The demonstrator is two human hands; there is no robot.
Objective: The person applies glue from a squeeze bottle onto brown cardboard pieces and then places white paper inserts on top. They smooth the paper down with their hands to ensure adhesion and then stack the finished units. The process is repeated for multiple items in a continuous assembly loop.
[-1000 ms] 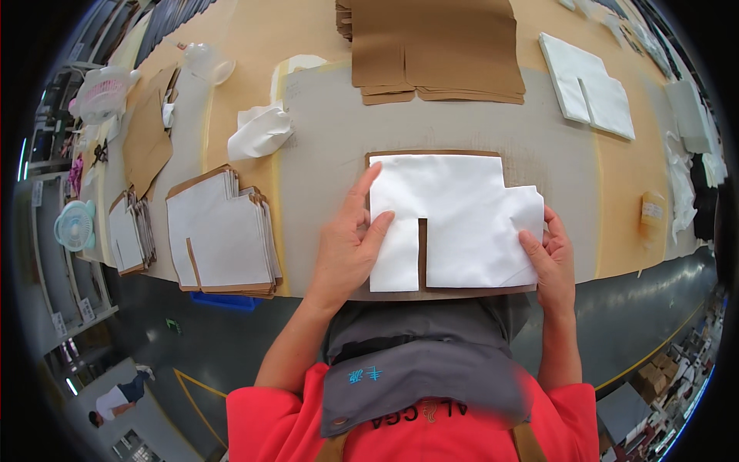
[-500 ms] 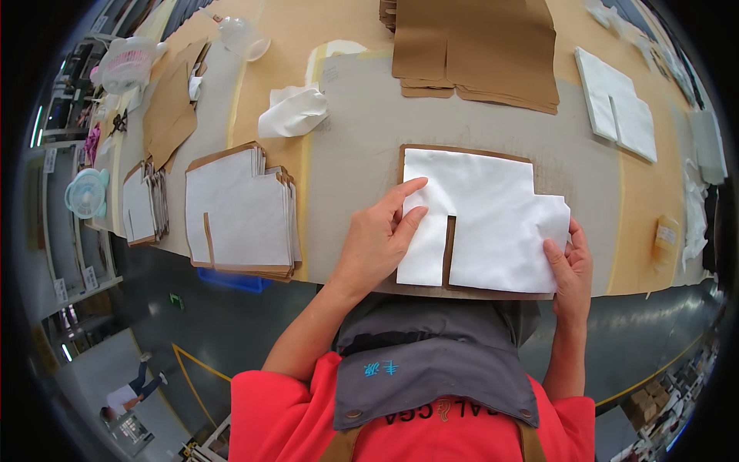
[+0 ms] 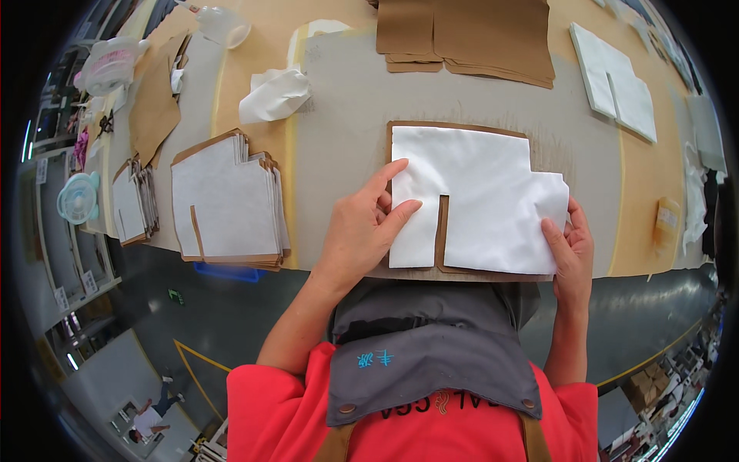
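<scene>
A white fabric piece (image 3: 485, 192) with a slit at its near edge lies on a brown paper pattern (image 3: 440, 239) of the same shape, on the grey mat (image 3: 346, 123). My left hand (image 3: 362, 231) rests flat on the left part of the white piece, fingers pointing right toward the slit. My right hand (image 3: 571, 250) pinches the white piece and the pattern at the near right corner. Both pieces sit at the table's near edge.
A stack of white-and-brown cut pieces (image 3: 227, 204) lies to the left. A crumpled white cloth (image 3: 273, 92) sits beyond it. Brown paper sheets (image 3: 469, 35) lie at the far edge, white pieces (image 3: 616, 81) at the far right. A small fan (image 3: 77, 196) is at far left.
My left hand has shifted a little on the white piece, its fingers now nearer the slit. The view has turned slightly, so the table appears moved to the right. My right hand stays on the right corner.
</scene>
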